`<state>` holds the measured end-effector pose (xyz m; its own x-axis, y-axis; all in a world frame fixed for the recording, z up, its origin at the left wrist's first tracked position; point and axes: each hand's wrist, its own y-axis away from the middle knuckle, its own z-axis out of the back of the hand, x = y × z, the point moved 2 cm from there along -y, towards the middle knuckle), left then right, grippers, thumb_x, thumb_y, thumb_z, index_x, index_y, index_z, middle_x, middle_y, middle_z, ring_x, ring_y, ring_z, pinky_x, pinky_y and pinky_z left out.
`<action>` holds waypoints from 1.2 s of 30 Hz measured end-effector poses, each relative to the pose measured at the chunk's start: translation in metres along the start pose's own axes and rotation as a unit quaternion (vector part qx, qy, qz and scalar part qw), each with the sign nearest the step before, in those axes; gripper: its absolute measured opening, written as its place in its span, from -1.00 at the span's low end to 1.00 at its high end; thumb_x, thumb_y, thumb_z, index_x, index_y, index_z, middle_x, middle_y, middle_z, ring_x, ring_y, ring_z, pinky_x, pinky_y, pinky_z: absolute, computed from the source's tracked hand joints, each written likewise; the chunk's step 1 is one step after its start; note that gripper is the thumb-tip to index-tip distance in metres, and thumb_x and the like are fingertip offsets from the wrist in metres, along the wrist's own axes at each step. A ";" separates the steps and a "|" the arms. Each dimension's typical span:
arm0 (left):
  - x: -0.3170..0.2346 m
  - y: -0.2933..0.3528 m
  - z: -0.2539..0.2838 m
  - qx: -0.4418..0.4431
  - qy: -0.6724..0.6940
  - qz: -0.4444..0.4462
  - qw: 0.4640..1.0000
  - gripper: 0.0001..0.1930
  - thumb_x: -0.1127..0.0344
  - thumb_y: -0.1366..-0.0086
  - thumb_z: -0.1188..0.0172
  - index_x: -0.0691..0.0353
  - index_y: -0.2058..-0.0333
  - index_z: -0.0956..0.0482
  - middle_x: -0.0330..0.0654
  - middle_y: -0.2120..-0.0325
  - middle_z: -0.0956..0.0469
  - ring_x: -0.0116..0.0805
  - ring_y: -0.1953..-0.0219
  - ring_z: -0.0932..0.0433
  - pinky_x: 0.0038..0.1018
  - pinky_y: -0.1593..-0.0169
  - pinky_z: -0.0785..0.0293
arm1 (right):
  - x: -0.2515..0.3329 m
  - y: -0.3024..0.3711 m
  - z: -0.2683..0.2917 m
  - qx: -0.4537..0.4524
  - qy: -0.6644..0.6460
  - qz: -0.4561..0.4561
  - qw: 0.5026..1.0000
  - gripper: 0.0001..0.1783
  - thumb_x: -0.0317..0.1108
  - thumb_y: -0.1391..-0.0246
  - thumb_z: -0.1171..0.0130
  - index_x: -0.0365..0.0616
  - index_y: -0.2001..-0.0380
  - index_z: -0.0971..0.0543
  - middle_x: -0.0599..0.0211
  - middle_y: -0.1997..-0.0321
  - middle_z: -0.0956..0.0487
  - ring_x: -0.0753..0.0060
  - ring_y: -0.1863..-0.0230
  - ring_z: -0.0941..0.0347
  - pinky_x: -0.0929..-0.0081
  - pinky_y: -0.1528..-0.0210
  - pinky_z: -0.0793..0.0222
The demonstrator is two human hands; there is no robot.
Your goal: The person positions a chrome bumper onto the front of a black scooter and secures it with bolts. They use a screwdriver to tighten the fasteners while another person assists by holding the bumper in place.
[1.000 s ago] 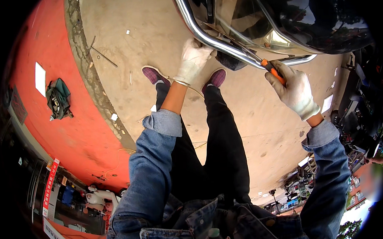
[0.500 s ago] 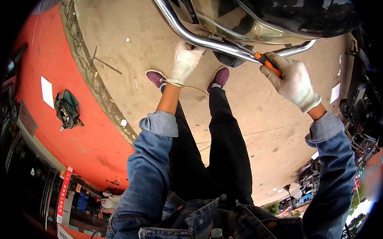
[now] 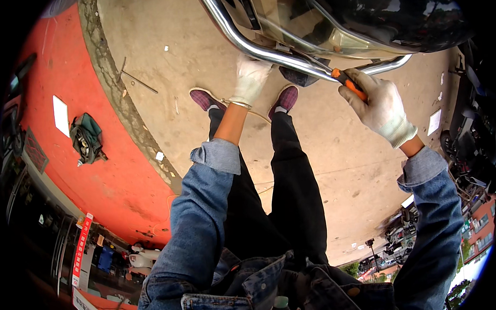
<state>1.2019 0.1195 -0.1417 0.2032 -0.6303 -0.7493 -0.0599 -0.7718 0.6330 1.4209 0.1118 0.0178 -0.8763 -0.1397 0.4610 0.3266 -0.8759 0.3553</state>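
Screwdriver (image 3: 354, 87), orange/blk handle, in gloved R hand (image 3: 380, 104), fingers wrapped round grip; shaft alongside chrome tube bar (image 3: 280, 56), nr glossy blk vehicle body (image 3: 402, 24). Gloved L hand (image 3: 252, 81) at same bar, fingertips hidden, can't tell if pinching.

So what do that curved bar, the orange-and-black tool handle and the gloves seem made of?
Curved bar: metal, likely chromed or polished steel, given its bright, streaked shine.
Tool handle: probably plastic or rubber, going by its orange-and-black colouring; finish unclear.
Gloves: matte whitish fabric, perhaps knitted; they crease softly.
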 end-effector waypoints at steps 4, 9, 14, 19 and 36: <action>0.000 -0.001 -0.005 -0.017 0.023 0.000 1.000 -0.78 0.51 -0.13 -0.13 0.38 0.22 -0.44 -0.18 0.39 -0.52 -0.44 0.41 -0.45 -0.53 0.36 -0.42 | 0.001 -0.001 0.001 -0.002 -0.003 0.004 1.000 -0.65 -0.24 0.03 -0.22 -0.21 0.20 -0.49 0.10 0.70 -0.44 0.13 0.67 -0.43 0.37 0.59 -0.33; 0.027 -0.009 0.006 0.032 0.170 0.040 0.984 -0.83 0.52 -0.13 -0.09 0.37 0.26 -0.45 -0.23 0.44 -0.51 -0.47 0.45 -0.43 -0.54 0.43 -0.36 | 0.002 -0.001 -0.001 0.002 -0.005 0.002 1.000 -0.65 -0.24 0.03 -0.22 -0.22 0.20 -0.50 0.10 0.70 -0.45 0.14 0.67 -0.43 0.38 0.59 -0.34; 0.026 -0.009 0.012 0.067 -0.094 -0.221 0.968 -0.94 0.54 -0.06 -0.10 0.31 0.46 -0.40 -0.21 0.56 -0.44 -0.36 0.56 -0.38 -0.49 0.48 -0.28 | 0.004 -0.002 0.000 -0.003 -0.014 -0.006 1.000 -0.67 -0.25 0.02 -0.21 -0.23 0.22 -0.51 0.09 0.68 -0.46 0.14 0.67 -0.43 0.38 0.58 -0.34; -0.002 0.006 0.006 0.099 -0.391 -0.437 0.804 -0.94 0.55 0.02 -0.07 0.30 0.55 -0.37 -0.08 0.59 -0.39 -0.10 0.55 -0.34 -0.36 0.44 -0.31 | 0.008 0.000 0.000 -0.005 -0.020 -0.031 0.999 -0.70 -0.27 0.02 -0.21 -0.22 0.24 -0.53 0.08 0.66 -0.47 0.14 0.65 -0.44 0.40 0.58 -0.35; -0.008 -0.003 0.018 -0.012 0.089 -0.070 0.993 -0.69 0.53 0.05 -0.24 0.47 0.30 -0.39 -0.19 0.44 -0.52 -0.44 0.41 -0.48 -0.52 0.30 -0.46 | 0.012 0.000 0.000 -0.008 -0.008 -0.053 0.999 -0.69 -0.23 0.02 -0.21 -0.21 0.25 -0.54 0.08 0.64 -0.48 0.12 0.63 -0.45 0.41 0.56 -0.36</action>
<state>1.1826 0.1257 -0.1414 0.3779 -0.4903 -0.7853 0.0033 -0.8475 0.5307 1.4109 0.1098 0.0235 -0.9000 -0.0398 0.4340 0.2275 -0.8923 0.3900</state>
